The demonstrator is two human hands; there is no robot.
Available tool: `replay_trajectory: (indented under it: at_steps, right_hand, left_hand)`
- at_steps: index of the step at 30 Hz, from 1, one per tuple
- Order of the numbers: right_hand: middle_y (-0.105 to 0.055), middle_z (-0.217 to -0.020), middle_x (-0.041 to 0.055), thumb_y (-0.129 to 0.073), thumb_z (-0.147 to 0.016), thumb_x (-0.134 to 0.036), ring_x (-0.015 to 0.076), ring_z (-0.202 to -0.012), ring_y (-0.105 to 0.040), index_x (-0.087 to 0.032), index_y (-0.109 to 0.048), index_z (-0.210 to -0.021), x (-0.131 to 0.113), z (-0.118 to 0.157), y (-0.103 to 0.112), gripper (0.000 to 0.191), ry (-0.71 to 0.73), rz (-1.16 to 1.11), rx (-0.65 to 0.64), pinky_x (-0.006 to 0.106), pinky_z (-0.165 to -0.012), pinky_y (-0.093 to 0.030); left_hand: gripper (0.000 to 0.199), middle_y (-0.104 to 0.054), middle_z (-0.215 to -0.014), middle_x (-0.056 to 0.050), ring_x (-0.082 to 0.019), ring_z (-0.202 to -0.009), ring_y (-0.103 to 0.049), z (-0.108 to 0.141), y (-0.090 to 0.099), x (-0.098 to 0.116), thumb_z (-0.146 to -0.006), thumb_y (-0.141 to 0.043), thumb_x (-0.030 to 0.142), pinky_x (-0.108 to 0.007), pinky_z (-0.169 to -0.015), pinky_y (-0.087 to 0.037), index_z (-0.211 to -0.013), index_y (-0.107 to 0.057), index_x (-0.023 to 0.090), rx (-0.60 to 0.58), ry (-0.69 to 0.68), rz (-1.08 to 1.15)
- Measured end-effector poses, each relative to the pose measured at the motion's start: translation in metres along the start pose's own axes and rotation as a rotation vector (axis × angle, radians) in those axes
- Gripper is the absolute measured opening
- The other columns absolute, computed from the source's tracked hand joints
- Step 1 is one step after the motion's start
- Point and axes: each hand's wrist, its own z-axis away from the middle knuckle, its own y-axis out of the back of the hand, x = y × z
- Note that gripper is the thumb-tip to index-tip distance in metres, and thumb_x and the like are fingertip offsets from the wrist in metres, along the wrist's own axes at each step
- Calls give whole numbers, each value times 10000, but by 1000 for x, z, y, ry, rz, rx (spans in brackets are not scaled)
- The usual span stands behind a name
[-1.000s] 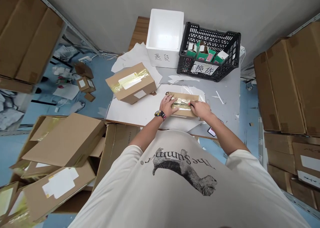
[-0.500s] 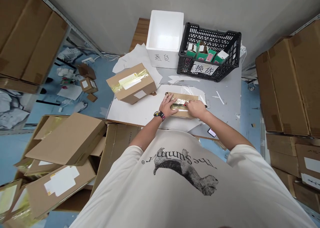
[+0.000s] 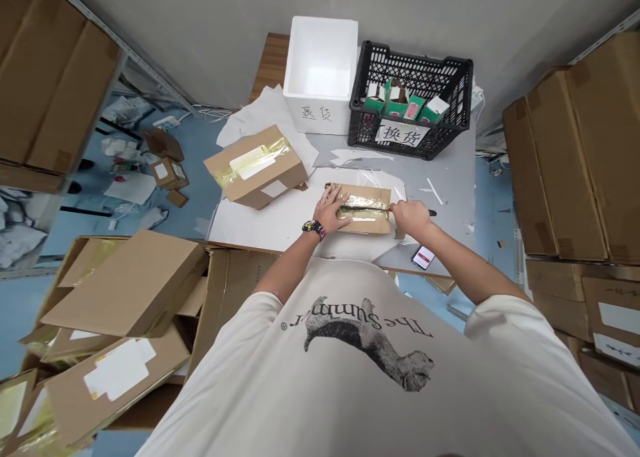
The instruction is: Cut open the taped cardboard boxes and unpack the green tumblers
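- Brown taped cardboard parcel (image 3: 365, 222) is lying flat on white paper (image 3: 270, 222), with the wide-spread left hand (image 3: 331, 210) pressing it steady.
- Narrowly pinched right hand (image 3: 411, 218) is holding a small red-tipped object (image 3: 389, 209) at the parcel's tape.

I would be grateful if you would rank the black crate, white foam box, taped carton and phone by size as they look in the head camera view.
Largest: the black plastic crate.
Next, too alike to rank: the white foam box and the taped cardboard carton.
Smallest: the phone.
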Motion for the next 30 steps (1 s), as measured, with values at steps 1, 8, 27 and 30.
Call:
replay_trajectory:
  at_steps: [1,8,27,30]
  right_hand:
    - [-826,-1403,299,-501,-1126,-84,372,-1332,-831,-110,-802,-1452,1,4,-3,445,-8,-4,9,383,-1009,-570]
    - [-844,-1357,291,-561,-1105,-93,372,-1302,-842,-126,-806,-1454,1,13,-8,428,-50,-24,-15,390,-989,-572]
    - [-883,-1118,116,-553,-1132,-409,294,-971,-812,-222,-818,-1408,30,22,-131,426,-336,-995,395,336,-842,-592]
    - [-785,-867,42,-595,-1097,-548,226,-725,-714,-203,-805,-1274,13,-11,-135,441,-335,-1342,459,301,-699,-570]
  left_hand:
    - [995,-344,-1994,-70,-486,-1870,-184,0,1,0,-850,-1010,472,-623,-1525,-246,-1770,-661,323,-3,0,-4]
    - [1021,-333,-2000,-49,-487,-1871,-169,3,4,-2,-857,-1015,553,-634,-1512,-257,-1785,-637,359,-29,1,-25]
    - [690,-538,-1878,-117,-470,-1757,-410,4,22,47,-1055,-731,497,-712,-1443,-222,-1726,-664,350,-131,-126,-353]
    - [605,-672,-1711,-142,-422,-1595,-577,-12,7,81,-1046,-756,520,-612,-1393,-340,-1610,-730,301,-248,-255,-330]
